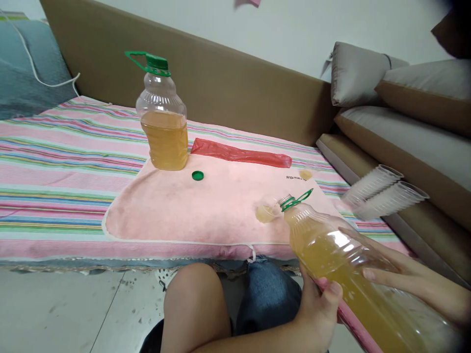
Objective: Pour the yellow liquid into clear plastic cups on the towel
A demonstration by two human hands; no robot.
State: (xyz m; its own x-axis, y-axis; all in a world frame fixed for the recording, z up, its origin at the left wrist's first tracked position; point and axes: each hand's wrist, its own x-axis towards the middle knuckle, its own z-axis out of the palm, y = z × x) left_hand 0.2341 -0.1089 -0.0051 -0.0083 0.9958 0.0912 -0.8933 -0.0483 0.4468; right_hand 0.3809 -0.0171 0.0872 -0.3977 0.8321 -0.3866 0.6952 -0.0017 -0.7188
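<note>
The slanting bottle [355, 282] is gripped from below by the left hand [322, 306], clasped along its upper side by the right hand [405, 275], and tipped toward a cup [265, 214] on the mat [206, 206]; farther off, a capped bottle [165, 139] is stood upright.

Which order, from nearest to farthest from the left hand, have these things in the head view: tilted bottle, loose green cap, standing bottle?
From the left hand:
1. Tilted bottle: directly at this hand, image right.
2. Loose green cap: on the pink mat, leftward.
3. Standing bottle: left of the cap, farthest.
</note>
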